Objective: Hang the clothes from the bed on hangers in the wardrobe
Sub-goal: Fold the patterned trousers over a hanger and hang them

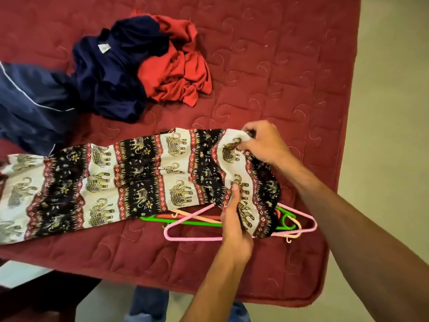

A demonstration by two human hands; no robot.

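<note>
Since both hands hold the elephant-print trousers (148, 173) at the end lying over the pink hanger (192, 238), best keep that edge taut & level before feeding it thru. Left hand (234, 228) pinches cloth, thumb on top, right over the hanger; right hand (262, 142) grips the far corner beyond it, fingers curled. Long axis runs sideways — other end trails well left of the hanger, flat on the bed (278, 77).

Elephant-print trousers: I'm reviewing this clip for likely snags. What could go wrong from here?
The left hand and right hand pinch the elephant-print trousers, whose end drapes over the pink hanger and green hanger. Lifting the cloth may snag a hook. The two hangers overlap, so pulling one could drag the other along.
</note>
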